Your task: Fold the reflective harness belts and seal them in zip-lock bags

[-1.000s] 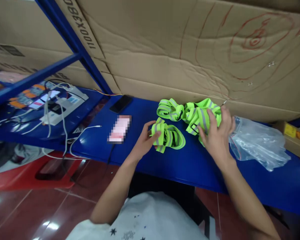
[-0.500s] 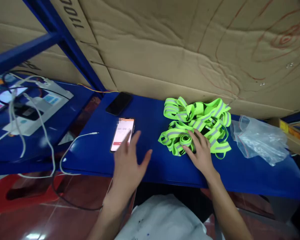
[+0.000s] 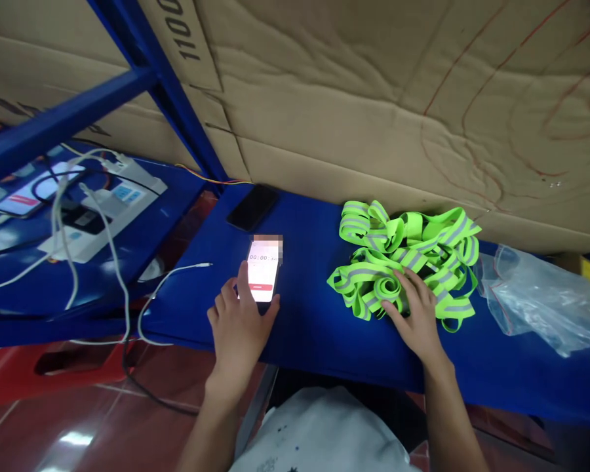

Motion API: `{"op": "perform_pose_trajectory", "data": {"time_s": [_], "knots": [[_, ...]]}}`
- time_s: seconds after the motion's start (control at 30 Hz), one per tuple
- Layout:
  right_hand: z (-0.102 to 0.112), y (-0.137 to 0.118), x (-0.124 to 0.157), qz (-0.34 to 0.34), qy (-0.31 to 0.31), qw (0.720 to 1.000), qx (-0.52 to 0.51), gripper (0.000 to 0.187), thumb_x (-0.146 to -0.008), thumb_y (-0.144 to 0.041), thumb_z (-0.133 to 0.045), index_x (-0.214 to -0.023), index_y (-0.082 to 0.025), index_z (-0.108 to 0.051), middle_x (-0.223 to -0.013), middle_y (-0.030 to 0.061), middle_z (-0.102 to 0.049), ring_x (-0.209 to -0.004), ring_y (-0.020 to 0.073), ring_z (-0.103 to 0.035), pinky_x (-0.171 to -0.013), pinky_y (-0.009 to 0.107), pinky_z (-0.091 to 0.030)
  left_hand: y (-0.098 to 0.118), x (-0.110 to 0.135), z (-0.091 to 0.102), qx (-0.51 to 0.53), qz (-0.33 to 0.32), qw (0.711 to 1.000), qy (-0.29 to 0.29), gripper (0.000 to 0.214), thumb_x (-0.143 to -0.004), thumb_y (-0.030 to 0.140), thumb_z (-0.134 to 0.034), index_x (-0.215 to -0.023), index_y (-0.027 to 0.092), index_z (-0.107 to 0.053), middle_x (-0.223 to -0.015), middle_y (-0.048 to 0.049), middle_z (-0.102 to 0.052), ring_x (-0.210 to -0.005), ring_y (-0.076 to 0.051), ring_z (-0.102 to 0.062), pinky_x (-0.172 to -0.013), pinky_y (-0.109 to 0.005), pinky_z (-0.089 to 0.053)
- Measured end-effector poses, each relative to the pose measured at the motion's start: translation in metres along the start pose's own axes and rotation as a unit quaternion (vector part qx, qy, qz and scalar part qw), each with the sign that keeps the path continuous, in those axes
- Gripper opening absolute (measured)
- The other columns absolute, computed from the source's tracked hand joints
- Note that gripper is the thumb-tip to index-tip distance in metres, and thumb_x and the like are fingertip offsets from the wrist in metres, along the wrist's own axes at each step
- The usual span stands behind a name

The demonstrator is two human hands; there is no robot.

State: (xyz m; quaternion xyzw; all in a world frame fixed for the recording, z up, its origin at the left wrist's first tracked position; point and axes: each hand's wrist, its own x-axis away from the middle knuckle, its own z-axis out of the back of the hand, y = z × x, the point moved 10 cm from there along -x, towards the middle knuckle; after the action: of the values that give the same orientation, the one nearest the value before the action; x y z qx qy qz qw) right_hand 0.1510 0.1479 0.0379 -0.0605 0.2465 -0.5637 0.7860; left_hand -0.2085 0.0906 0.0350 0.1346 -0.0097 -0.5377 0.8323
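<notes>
Phone (image 3: 264,270), lit, lies left of centre on the blue bench (image 3: 314,328), long axis up-frame; your left hand (image 3: 238,321) sits open at its near end, forefinger on screen. Rightward, your right hand (image 3: 415,314) lies flat, ungripping, on the reflective straps (image 3: 408,252).

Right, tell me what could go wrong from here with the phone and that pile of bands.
1. The lit phone lies near the front edge of the blue table; a push from the left hand touching it might slide it off.
2. The neon bands form a tangled heap under the right hand; pulling one would likely drag others along.
3. The white cable hangs over the edge beside the left hand and could snag.
</notes>
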Motion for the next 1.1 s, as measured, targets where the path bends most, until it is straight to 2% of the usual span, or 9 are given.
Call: {"op": "perform_pose_trajectory", "data": {"time_s": [0.23,0.37,0.5,0.67,0.77,0.83,0.9,1.03,1.1], "knots": [[-0.002,-0.009,0.001,0.022,-0.014,1.0,0.002,0.062,-0.102,-0.054,-0.063,-0.159,-0.036,-0.045,-0.161,0.0137,-0.051,-0.148,0.0391,-0.05,-0.112,0.057,-0.043,0.024,0.0,-0.008,0.003,-0.002,1.0,-0.026,0.083,-0.101,0.055,-0.054,-0.165,0.008,-0.03,-0.142,-0.0314,-0.058,-0.119,-0.049,-0.064,-0.089,-0.06,-0.057],[0.014,-0.011,0.002,0.019,0.054,0.996,-0.064,0.049,-0.1,-0.046,-0.069,-0.146,-0.032,-0.059,-0.143,0.0128,-0.066,-0.135,0.0369,-0.062,-0.108,0.058,-0.049,0.04,0.009,-0.001,0.015,-0.002,1.0,-0.003,0.081,-0.102,0.053,-0.056,-0.165,0.009,-0.031,-0.147,-0.0332,-0.055,-0.129,-0.051,-0.059,-0.098,-0.069,-0.053],[0.041,0.003,0.023,-0.016,0.133,0.973,-0.186,0.016,-0.099,-0.032,-0.071,-0.114,-0.029,-0.073,-0.111,0.007,-0.078,-0.107,0.0296,-0.074,-0.095,0.048,-0.059,0.095,0.031,0.006,0.164,-0.135,0.977,0.022,0.075,-0.1,0.039,-0.064,-0.165,0.021,-0.03,-0.155,-0.0232,-0.051,-0.144,-0.04,-0.052,-0.115,-0.06,-0.049],[0.049,0.048,0.068,-0.189,0.174,0.904,-0.34,0.02,-0.093,-0.042,-0.077,-0.104,-0.025,-0.074,-0.077,0.0003,-0.071,-0.067,0.0196,-0.067,-0.057,0.03,-0.052,0.178,0.055,-0.011,0.218,-0.308,0.925,-0.05,0.075,-0.1,0.028,-0.065,-0.166,0.028,-0.028,-0.172,-0.0184,-0.032,-0.16,-0.035,-0.035,-0.125,-0.055,-0.041],[0.042,0.058,0.084,-0.246,0.202,0.84,-0.44,0.027,-0.094,-0.047,-0.074,-0.109,-0.024,-0.071,-0.084,0.0018,-0.071,-0.076,0.0199,-0.068,-0.066,0.031,-0.054,0.205,0.056,-0.015,0.203,-0.375,0.903,-0.055,0.061,-0.101,0.022,-0.061,-0.158,0.023,-0.043,-0.159,-0.0165,-0.052,-0.147,-0.032,-0.05,-0.121,-0.052,-0.042],[0.038,0.06,0.088,-0.262,0.219,0.795,-0.502,0.028,-0.094,-0.047,-0.073,-0.112,-0.025,-0.069,-0.093,0.0032,-0.071,-0.086,0.0206,-0.069,-0.076,0.033,-0.056,0.211,0.053,-0.015,0.223,-0.386,0.893,-0.062,0.045,-0.099,0.018,-0.059,-0.144,0.021,-0.058,-0.135,-0.0119,-0.07,-0.129,-0.028,-0.063,-0.116,-0.048,-0.046],[0.035,0.061,0.088,-0.271,0.219,0.767,-0.539,0.028,-0.094,-0.047,-0.072,-0.113,-0.027,-0.066,-0.098,0.0035,-0.07,-0.09,0.0199,-0.069,-0.08,0.033,-0.057,0.209,0.049,-0.011,0.25,-0.366,0.893,-0.073,0.037,-0.094,0.013,-0.058,-0.13,0.02,-0.065,-0.12,-0.0086,-0.074,-0.118,-0.026,-0.067,-0.111,-0.045,-0.049],[0.034,0.066,0.086,-0.288,0.189,0.751,-0.563,0.033,-0.096,-0.047,-0.069,-0.122,-0.029,-0.062,-0.107,0.0044,-0.068,-0.088,0.0174,-0.067,-0.074,0.029,-0.057,0.203,0.063,0.012,0.286,-0.328,0.897,-0.073,0.05,-0.092,0.009,-0.059,-0.141,0.022,-0.058,-0.14,-0.0116,-0.064,-0.133,-0.027,-0.06,-0.113,-0.046,-0.049],[0.034,0.067,0.084,-0.297,0.183,0.736,-0.58,0.035,-0.095,-0.047,-0.071,-0.125,-0.03,-0.062,-0.109,0.0037,-0.067,-0.088,0.0158,-0.066,-0.071,0.026,-0.056,0.209,0.085,0.035,0.354,-0.36,0.861,-0.057,0.049,-0.094,0.009,-0.063,-0.139,0.026,-0.058,-0.138,-0.0097,-0.064,-0.132,-0.025,-0.061,-0.112,-0.043,-0.051]]}}
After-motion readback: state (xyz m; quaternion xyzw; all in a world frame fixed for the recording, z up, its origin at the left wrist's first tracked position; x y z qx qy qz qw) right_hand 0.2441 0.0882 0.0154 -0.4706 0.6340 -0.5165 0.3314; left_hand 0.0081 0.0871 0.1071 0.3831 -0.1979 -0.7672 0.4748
